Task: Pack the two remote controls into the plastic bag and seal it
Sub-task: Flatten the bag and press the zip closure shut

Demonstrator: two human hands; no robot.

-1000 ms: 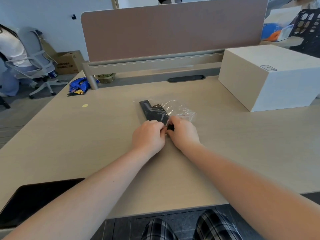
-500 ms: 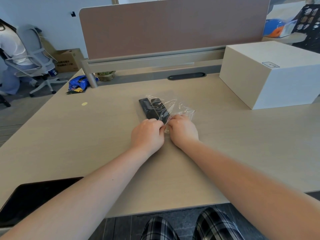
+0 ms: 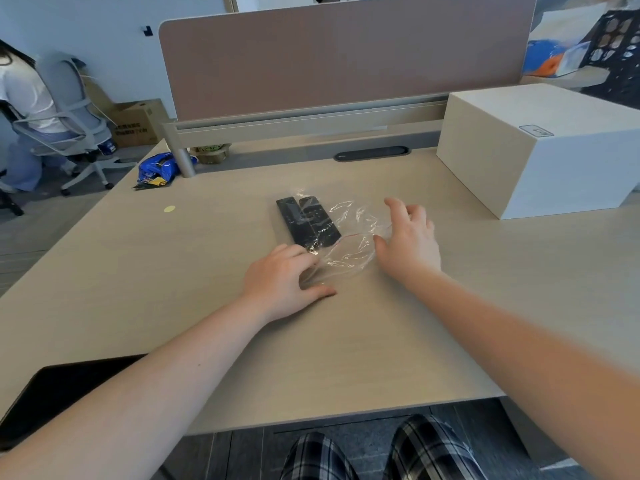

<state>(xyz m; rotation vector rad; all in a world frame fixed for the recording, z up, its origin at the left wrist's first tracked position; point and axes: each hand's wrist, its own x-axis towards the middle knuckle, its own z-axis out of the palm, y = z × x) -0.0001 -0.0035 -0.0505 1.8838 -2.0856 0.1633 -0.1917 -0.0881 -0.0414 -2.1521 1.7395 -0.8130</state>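
So, a clear plastic bag (image 3: 349,237) lies flat near the middle of the desk (image 3: 346,358). Two black remote controls (image 3: 306,221) lie side by side under the crinkled plastic on the bag's left side. They look like they are inside the bag, but the shine makes it hard to be sure how far in they sit. The rest of the bag is see-through with only the desk showing under it. A thin red line runs along the plastic (that may be the closing strip, though it is too small to tell if it is shut).

The left hand (image 3: 280,285) rests on the desk at the bag's near left corner, just below the remotes. Its fingers are loosely curled with the tips on the plastic edge and the thumb stretched out flat. It is pressing, not pinching. The right hand (image 3: 408,244) hangs over the bag's right end with its fingers spread wide and holding nothing.

A big white box (image 3: 540,150) sits at the far right corner of the desk, well apart from the bag. A blue snack wrapper (image 3: 162,169) lies by the far left corner. A black flat thing (image 3: 62,396) sits at the near left edge, and part of it is cut off by the picture and the left arm. Between the bag and the near edge, only the two arms cross the bare wood. A brown divider (image 3: 346,57) stands along the far edge.
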